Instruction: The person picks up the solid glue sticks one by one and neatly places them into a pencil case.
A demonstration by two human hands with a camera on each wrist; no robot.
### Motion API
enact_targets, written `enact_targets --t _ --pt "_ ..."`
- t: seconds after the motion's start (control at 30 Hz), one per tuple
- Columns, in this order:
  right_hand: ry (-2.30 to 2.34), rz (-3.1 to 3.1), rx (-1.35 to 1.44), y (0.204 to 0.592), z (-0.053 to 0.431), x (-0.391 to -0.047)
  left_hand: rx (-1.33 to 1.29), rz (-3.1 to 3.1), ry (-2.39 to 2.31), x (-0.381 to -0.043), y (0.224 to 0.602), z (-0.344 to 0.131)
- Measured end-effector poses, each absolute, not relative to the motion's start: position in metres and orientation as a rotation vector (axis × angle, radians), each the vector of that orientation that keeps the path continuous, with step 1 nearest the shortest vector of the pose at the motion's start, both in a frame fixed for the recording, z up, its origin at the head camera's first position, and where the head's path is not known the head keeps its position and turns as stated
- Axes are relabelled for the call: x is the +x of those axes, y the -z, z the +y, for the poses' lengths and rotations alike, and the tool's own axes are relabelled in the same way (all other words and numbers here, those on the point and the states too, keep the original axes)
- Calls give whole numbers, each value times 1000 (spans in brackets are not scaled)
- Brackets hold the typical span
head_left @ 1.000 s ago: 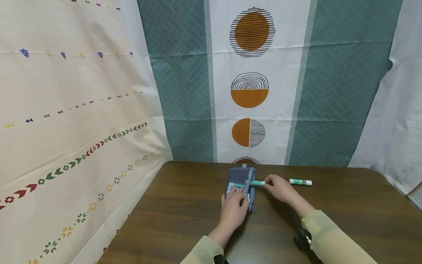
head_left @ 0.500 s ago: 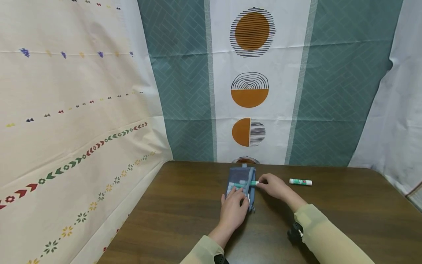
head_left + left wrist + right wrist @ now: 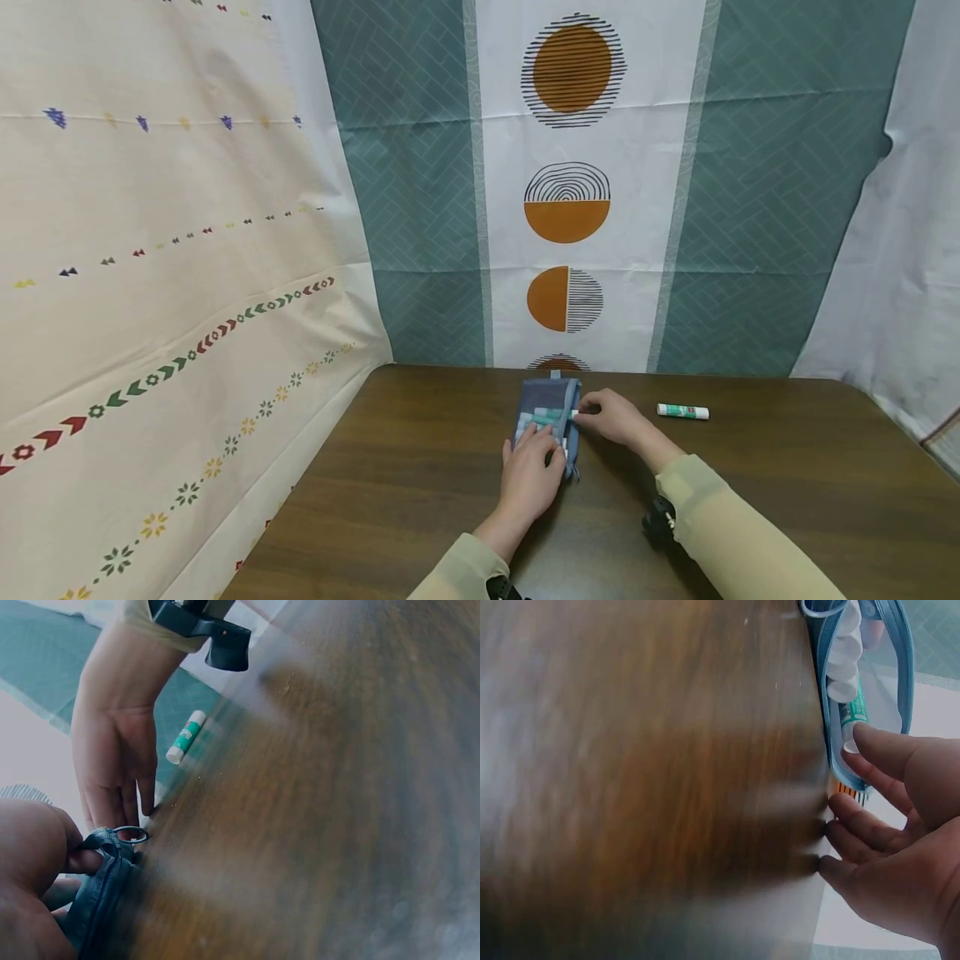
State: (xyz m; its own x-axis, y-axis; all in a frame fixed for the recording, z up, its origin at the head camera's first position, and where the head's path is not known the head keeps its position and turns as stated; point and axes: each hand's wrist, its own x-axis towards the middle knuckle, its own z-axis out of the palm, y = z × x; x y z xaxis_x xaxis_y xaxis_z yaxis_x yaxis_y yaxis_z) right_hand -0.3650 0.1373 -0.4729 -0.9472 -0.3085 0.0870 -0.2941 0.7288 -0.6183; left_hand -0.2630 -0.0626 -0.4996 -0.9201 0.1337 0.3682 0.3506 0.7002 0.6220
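Note:
A blue-grey zip pouch (image 3: 540, 393) with a see-through mesh face lies on the table, its opening towards the right. My left hand (image 3: 531, 477) lies over its near part; in the left wrist view, the thumb and a finger pinch the pouch's edge by the zip ring (image 3: 131, 835). Thumb and index finger of my right hand (image 3: 617, 418) pinch the white end of a green-and-white glue stick (image 3: 854, 711), most of which is inside the pouch. Several white-ended glue sticks (image 3: 845, 651) sit beside it in the pouch.
Another glue stick (image 3: 682, 412) lies on the wooden table (image 3: 750, 500), to the right of my right hand. Patterned cloths hang behind the table (image 3: 600, 342) and along its left side (image 3: 262, 375).
My right hand has moved left, sliding the glue stick from partly outside the pouch to almost wholly inside it. My left hand has stayed on the pouch.

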Motion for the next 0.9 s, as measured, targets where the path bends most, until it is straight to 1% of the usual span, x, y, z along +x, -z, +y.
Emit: enact_targets --t 0.37,0.67,0.9 --pt "1151 2895 -483 471 124 -359 -370 -2619 1030 -265 502 -62" --pt "1030 2953 -363 470 114 -357 -377 -2598 1045 -264 502 -62" --pt "1021 2963 -359 470 113 -358 -373 -2611 1050 -264 502 -62"
